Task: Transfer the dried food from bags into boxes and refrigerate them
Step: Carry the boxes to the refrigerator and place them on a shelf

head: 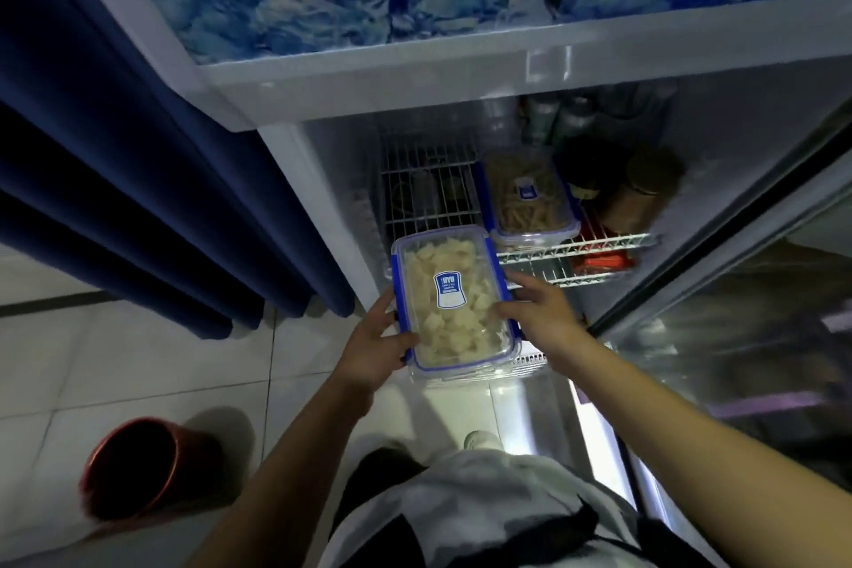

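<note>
A clear plastic box with blue clips and a blue label [449, 295] holds pale dried food chunks. I hold it in front of the open fridge, just before the wire shelf [428, 180]. My left hand [373, 346] grips its near left edge, and my right hand [539, 314] grips its right side, fingers on the lid. A second clear box with blue clips [528, 198], filled with brown dried strips, rests on the wire shelf to the right.
Jars and cans [645, 184] crowd the back right of the shelf. The glass fridge door [737, 291] stands open at right. A blue curtain [138, 198] hangs at left. A red bucket [133, 468] stands on the tiled floor.
</note>
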